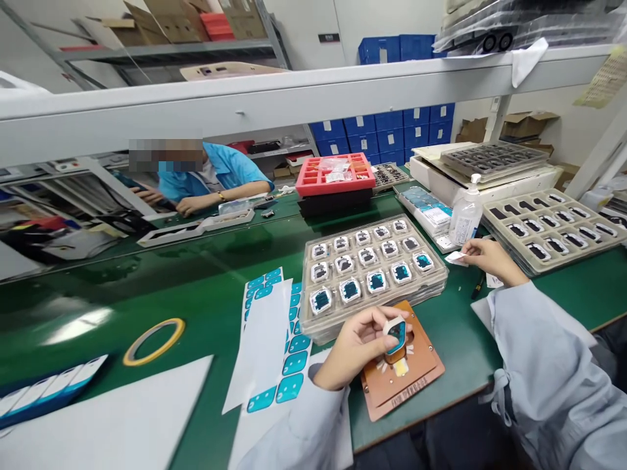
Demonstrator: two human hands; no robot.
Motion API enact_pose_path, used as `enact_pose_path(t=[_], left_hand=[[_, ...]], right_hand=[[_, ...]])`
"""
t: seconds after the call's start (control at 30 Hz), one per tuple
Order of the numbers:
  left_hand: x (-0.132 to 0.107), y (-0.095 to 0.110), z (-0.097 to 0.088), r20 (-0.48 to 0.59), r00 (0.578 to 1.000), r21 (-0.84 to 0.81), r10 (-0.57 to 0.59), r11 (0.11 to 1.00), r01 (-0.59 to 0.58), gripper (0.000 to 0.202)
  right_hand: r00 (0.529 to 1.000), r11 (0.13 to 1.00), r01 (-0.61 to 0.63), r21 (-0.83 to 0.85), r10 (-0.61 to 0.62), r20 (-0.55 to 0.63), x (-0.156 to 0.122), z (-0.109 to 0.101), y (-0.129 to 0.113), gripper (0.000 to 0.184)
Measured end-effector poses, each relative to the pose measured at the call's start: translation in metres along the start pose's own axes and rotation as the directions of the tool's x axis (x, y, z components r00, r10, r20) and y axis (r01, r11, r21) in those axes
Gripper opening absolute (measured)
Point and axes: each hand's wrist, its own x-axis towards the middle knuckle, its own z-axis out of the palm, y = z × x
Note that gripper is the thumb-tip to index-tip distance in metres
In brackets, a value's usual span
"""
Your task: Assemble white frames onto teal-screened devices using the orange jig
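Observation:
My left hand [356,346] is closed around a small rounded-square device housing [397,333] with a pale rim and blue film on its face. It holds the housing over an orange-brown fixture board [422,369], which lies near the table's front edge with lettering along its front. Between the fingertips of my right hand [494,260] is a small white piece [456,258], paper or cloth, I cannot tell which. That hand is just right of a clear plastic tray [321,321] of similar white-rimmed housings; several in the front rows show blue film.
Blue sticker sheets [294,365] under white paper lie left of the tray. A pump bottle [466,215] stands behind my right hand, beside another parts tray [531,264]. Yellow tape [154,341] lies at left. Across the table sits a person in blue [235,170], near a red box [336,173].

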Motion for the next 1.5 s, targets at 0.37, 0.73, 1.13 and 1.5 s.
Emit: enact_pose_path(t=[0.37, 0.73, 1.13, 1.5], left_hand=[[-0.001, 0.011, 0.008, -0.01, 0.996, -0.004, -0.092, 0.996, 0.092, 0.04], [-0.001, 0.012, 0.007, -0.013, 0.995, 0.003, -0.097, 0.995, 0.097, 0.039], [0.0, 0.007, 0.005, -0.015, 0.997, 0.008, -0.078, 0.997, 0.078, 0.039], [0.001, 0.009, 0.008, -0.038, 0.995, -0.058, -0.091, 0.994, 0.088, 0.044]], right_hand=[[0.996, 0.776, 0.038, 0.63, -0.077, 0.034, -0.015, 0.003, -0.021, 0.047], [0.993, 0.773, 0.111, 0.625, -0.064, -0.097, -0.009, 0.015, -0.02, 0.041], [0.946, 0.854, 0.257, 0.452, -0.127, -0.299, -0.009, 0.012, -0.016, 0.036], [0.936, 0.742, 0.329, 0.585, -0.176, -0.303, 0.008, 0.006, -0.013, 0.038]])
